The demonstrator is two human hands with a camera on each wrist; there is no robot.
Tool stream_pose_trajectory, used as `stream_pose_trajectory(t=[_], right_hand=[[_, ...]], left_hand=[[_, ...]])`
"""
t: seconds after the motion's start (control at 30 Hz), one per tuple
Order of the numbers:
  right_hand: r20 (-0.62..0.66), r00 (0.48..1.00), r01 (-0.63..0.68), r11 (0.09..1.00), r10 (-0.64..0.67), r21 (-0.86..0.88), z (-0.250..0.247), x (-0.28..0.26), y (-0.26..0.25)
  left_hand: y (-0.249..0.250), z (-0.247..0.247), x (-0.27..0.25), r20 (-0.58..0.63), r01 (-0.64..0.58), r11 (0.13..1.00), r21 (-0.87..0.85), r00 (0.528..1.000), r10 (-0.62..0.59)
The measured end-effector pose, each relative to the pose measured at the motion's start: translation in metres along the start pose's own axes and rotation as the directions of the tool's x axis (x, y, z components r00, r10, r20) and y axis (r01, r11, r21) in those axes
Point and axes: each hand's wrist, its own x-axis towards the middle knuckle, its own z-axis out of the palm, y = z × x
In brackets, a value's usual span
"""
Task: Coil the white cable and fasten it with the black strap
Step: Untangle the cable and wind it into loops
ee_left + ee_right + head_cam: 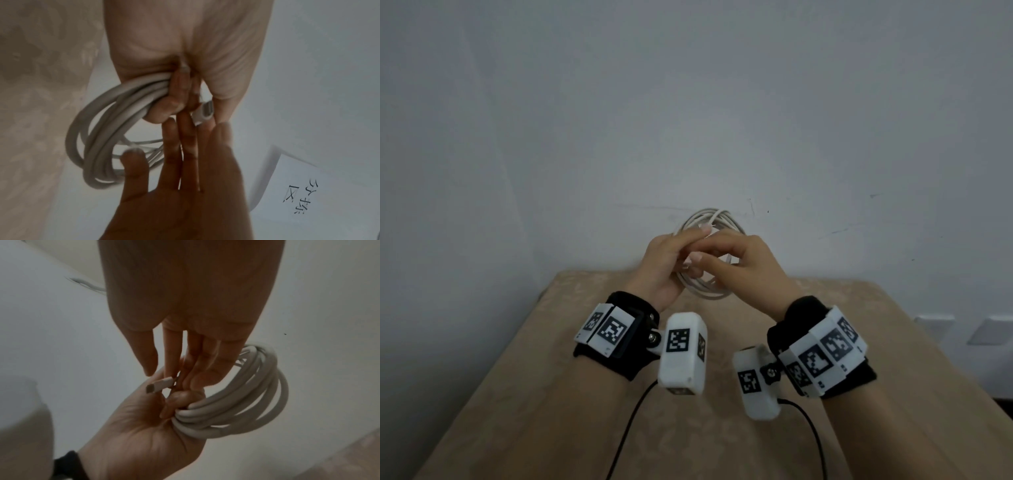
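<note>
The white cable [709, 219] is wound into a coil of several loops and held up in the air over the far end of the table. My left hand [666, 265] grips one side of the coil [98, 138], its fingers curled round the bundled loops. The cable's connector end [203, 113] sticks out beside the left thumb. My right hand [743, 262] reaches in from the right, and its nearly straight fingers [185, 366] touch the cable just behind the connector [159, 384], thumb apart. No view shows a black strap.
A beige patterned table [551, 394] lies below the hands and runs up to a plain grey wall. White wall sockets [935, 329] sit low at the right. A sheet with handwritten characters [298, 194] is on the wall. Black camera cords [626, 428] hang from my wrists.
</note>
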Motion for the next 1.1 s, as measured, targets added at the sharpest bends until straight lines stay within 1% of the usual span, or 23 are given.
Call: stream_pose_trajectory(t=[0.1,0.23,0.3,0.4,0.5,0.6,0.67,0.73,0.83,0.9,0.93,1.0,1.03,1.07,1.1], right_hand=[[-0.025,0.999,0.038,0.999,-0.038,-0.027,-0.001,-0.001,0.0],[-0.045,0.995,0.083,0.994,-0.087,-0.076,0.002,-0.002,-0.003],[-0.018,0.996,0.086,0.99,-0.088,-0.115,0.003,-0.002,-0.004],[0.047,0.997,0.067,0.985,-0.06,-0.16,-0.001,-0.002,-0.006],[0.108,0.993,0.055,0.983,-0.037,-0.173,-0.004,-0.002,-0.008],[0.133,0.991,0.045,0.985,-0.023,-0.168,-0.007,-0.002,-0.01],[0.15,0.988,0.059,0.983,-0.033,-0.172,-0.011,-0.002,-0.011],[0.163,0.986,0.066,0.978,-0.034,-0.197,-0.015,-0.002,-0.01],[0.158,0.987,0.064,0.966,-0.025,-0.251,-0.019,0.0,-0.006],[0.137,0.991,0.032,0.975,-0.001,-0.221,-0.024,0.0,-0.005],[0.106,0.994,0.011,0.982,0.009,-0.189,-0.028,-0.001,-0.005],[-0.013,0.998,-0.06,0.994,0.059,-0.093,-0.042,-0.001,-0.005],[-0.076,0.991,-0.115,0.992,0.11,-0.059,-0.052,-0.001,-0.004],[-0.125,0.977,-0.182,0.982,0.173,-0.06,-0.062,-0.002,-0.002],[-0.151,0.957,-0.264,0.959,0.247,-0.102,-0.073,-0.003,0.001]], left_hand=[[0.0,0.001,0.0,0.02,0.006,1.0,-0.015,1.0,-0.006],[0.001,0.002,-0.001,0.05,0.067,0.995,-0.068,0.997,-0.064],[0.0,0.002,-0.001,0.046,0.089,0.99,-0.109,0.995,-0.084],[-0.002,0.001,-0.001,0.029,0.102,0.989,-0.109,0.995,-0.099],[-0.004,0.0,0.0,0.037,0.121,0.986,-0.111,0.992,-0.117],[-0.004,0.0,0.0,0.031,0.097,0.989,-0.107,0.995,-0.095],[-0.005,0.002,-0.002,0.022,0.061,0.996,-0.072,0.998,-0.06],[-0.004,0.006,-0.004,0.045,0.037,0.999,-0.029,0.998,-0.036],[-0.005,0.009,-0.004,0.059,0.049,0.999,-0.023,0.997,-0.048],[-0.006,0.008,-0.002,0.023,0.056,0.996,-0.071,0.998,-0.054],[-0.007,0.006,-0.001,-0.001,0.06,0.993,-0.1,0.998,-0.06],[-0.006,0.002,0.001,-0.044,0.073,0.987,-0.141,0.996,-0.079],[-0.006,0.0,0.002,-0.053,0.079,0.985,-0.153,0.995,-0.088],[-0.005,-0.002,0.003,-0.055,0.083,0.984,-0.16,0.994,-0.093],[-0.004,-0.002,0.003,-0.051,0.086,0.982,-0.169,0.994,-0.096]])
